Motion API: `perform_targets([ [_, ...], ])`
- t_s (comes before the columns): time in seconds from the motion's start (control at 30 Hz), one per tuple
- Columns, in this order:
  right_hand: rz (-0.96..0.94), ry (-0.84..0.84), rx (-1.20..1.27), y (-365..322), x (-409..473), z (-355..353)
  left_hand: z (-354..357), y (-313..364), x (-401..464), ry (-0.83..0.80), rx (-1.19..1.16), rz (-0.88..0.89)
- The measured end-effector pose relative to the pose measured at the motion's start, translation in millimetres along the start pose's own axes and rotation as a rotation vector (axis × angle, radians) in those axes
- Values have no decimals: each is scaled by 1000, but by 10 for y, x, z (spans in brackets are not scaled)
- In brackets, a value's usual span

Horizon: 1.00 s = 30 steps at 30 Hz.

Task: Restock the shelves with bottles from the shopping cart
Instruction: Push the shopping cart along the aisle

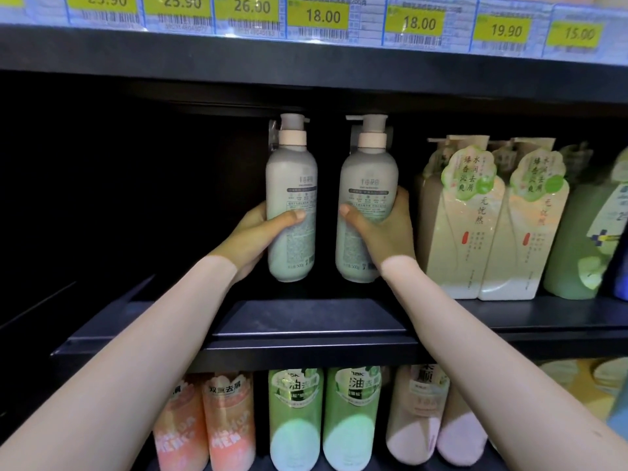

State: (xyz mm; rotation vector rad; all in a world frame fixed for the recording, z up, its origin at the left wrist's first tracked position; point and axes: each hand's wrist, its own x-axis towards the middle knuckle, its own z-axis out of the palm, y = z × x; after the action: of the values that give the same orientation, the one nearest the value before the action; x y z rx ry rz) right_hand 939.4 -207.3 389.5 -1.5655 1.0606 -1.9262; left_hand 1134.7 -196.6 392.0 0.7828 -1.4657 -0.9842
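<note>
Each hand, left (253, 237) and right (380, 229), grips one upright pump bottle, left (291, 198) and right (367, 202), side by side just above the shelf (306, 321).

Two grey pump bottles (291, 198), seven price tags (318, 17).

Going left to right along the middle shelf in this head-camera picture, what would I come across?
Dark shelf space → left hand gripping a pale pump bottle → right hand gripping a matching bottle → two cream bottles with green labels → green bottle.
</note>
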Motion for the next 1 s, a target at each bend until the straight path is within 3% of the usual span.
perform_targets([
  [0.2,1,49,-66,21,-4,-46,53,28,-53,145,147,77],
  [0.43,347,-28,300,-79,36,-107,-23,45,-14,84,-223,-31],
  [0.67,232,-126,233,-1,-37,-121,6,13,-76,83,-3,26],
  [0.8,351,-201,290,-32,-21,-72,0,11,-52,92,-13,-1],
  [0.87,385,-176,370,-35,1,-85,-11,13,-35,97,-86,-33],
  [1.0,291,-100,216,-19,-44,-102,11,-22,-52,91,-19,-17],
])
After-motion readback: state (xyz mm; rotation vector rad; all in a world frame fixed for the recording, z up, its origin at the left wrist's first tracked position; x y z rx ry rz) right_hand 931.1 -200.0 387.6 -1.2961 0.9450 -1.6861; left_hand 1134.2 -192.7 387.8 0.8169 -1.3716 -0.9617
